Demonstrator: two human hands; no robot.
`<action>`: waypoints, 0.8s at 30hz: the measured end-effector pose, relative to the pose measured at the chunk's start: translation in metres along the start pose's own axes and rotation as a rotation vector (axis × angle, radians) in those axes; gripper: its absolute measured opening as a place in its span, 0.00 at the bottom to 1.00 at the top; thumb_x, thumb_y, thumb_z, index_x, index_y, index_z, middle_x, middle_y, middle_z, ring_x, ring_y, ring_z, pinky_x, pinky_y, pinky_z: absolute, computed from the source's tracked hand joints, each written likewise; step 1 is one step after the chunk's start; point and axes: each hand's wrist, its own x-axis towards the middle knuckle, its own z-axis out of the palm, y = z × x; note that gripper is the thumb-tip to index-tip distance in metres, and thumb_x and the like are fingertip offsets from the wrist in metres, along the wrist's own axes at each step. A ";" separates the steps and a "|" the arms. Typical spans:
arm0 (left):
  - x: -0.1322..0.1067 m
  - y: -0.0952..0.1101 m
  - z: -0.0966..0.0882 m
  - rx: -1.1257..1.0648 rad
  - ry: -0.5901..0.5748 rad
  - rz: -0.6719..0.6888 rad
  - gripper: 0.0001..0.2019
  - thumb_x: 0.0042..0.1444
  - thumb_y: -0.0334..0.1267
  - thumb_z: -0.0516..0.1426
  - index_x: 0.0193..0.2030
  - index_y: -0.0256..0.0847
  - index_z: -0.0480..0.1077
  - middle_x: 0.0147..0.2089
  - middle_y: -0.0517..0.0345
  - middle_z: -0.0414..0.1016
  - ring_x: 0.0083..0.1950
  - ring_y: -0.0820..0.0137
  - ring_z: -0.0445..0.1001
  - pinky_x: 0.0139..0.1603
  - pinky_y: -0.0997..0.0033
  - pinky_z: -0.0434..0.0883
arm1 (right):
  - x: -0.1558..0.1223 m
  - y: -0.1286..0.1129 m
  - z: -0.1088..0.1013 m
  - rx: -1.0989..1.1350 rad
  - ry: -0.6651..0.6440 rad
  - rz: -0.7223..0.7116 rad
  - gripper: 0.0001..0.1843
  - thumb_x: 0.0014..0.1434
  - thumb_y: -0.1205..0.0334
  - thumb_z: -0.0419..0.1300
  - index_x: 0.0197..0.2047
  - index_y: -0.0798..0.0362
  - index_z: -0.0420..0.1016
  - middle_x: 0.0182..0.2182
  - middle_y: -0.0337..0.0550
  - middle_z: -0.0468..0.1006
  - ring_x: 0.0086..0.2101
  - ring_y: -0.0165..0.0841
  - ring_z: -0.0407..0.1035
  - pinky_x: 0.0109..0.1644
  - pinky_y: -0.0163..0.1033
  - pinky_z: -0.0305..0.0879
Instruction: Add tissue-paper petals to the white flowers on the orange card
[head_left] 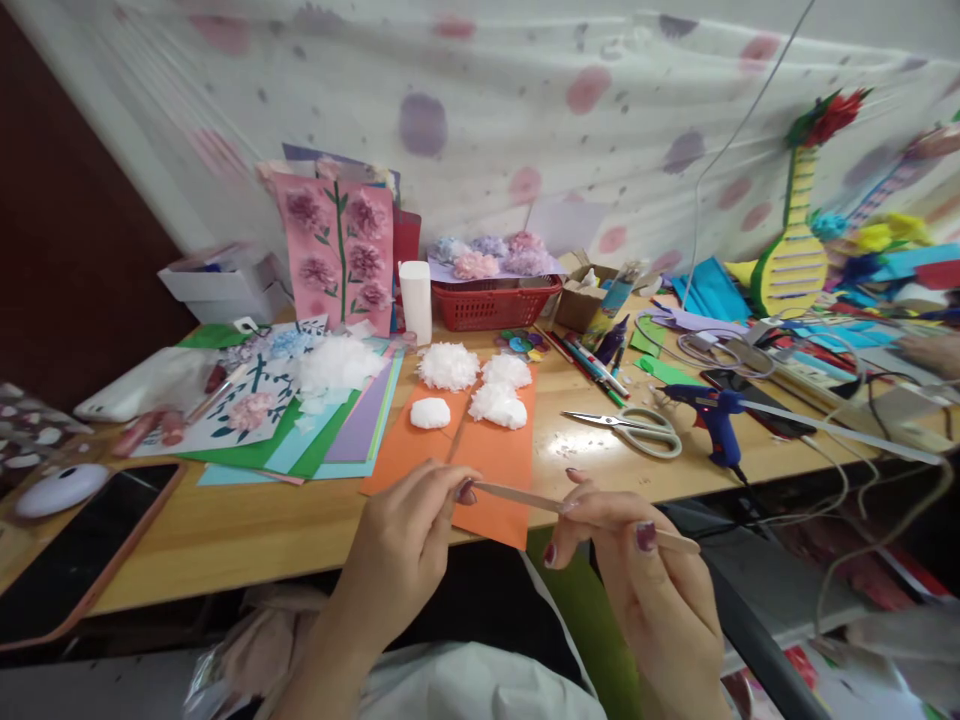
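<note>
A thin, flat wooden craft stick (521, 496) stretches between my two hands above the front edge of the table. My left hand (405, 545) pinches its left end between thumb and fingers. Farther along the stick, my right hand (649, 575) grips it, and the tip pokes out past the thumb. Just beyond lies orange paper (493, 510) with a fold or seam down its middle. Fluffy white paper pompoms (448, 366) and a smooth white pad (430, 413) rest on and above this paper. Another fluffy white piece (499, 403) sits on its right half.
Scissors (630, 430) and a blue glue gun (712, 415) lie to the right, among cables and a dark phone (757, 402). Coloured paper sheets (360, 430) spread at left, near another phone (97, 550). A red basket (495, 305) and a pink flower card (337, 250) stand behind.
</note>
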 end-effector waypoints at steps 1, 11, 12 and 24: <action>0.000 0.000 0.001 0.052 0.012 0.029 0.12 0.67 0.24 0.51 0.46 0.38 0.75 0.34 0.56 0.81 0.36 0.71 0.81 0.39 0.76 0.76 | -0.001 0.000 0.000 -0.009 -0.006 0.002 0.19 0.74 0.52 0.49 0.48 0.39 0.83 0.25 0.38 0.79 0.28 0.38 0.73 0.61 0.58 0.61; 0.000 -0.003 0.000 0.097 0.006 0.114 0.12 0.67 0.23 0.53 0.50 0.38 0.74 0.37 0.55 0.82 0.39 0.72 0.82 0.44 0.78 0.76 | 0.001 0.002 -0.004 0.121 -0.067 0.037 0.19 0.74 0.50 0.49 0.45 0.41 0.82 0.26 0.37 0.80 0.31 0.38 0.72 0.65 0.54 0.56; 0.000 -0.003 0.000 0.111 0.017 0.120 0.12 0.67 0.22 0.53 0.50 0.38 0.74 0.38 0.55 0.82 0.39 0.72 0.82 0.45 0.78 0.76 | 0.000 0.004 -0.003 0.163 -0.082 0.049 0.20 0.73 0.49 0.49 0.44 0.41 0.82 0.26 0.37 0.80 0.31 0.38 0.72 0.65 0.53 0.56; -0.002 -0.001 0.007 0.006 0.118 -0.088 0.13 0.67 0.25 0.52 0.47 0.41 0.77 0.35 0.58 0.82 0.37 0.72 0.81 0.42 0.78 0.77 | -0.002 0.012 -0.005 0.138 -0.209 0.026 0.18 0.72 0.52 0.51 0.36 0.45 0.78 0.27 0.40 0.75 0.31 0.39 0.68 0.59 0.56 0.59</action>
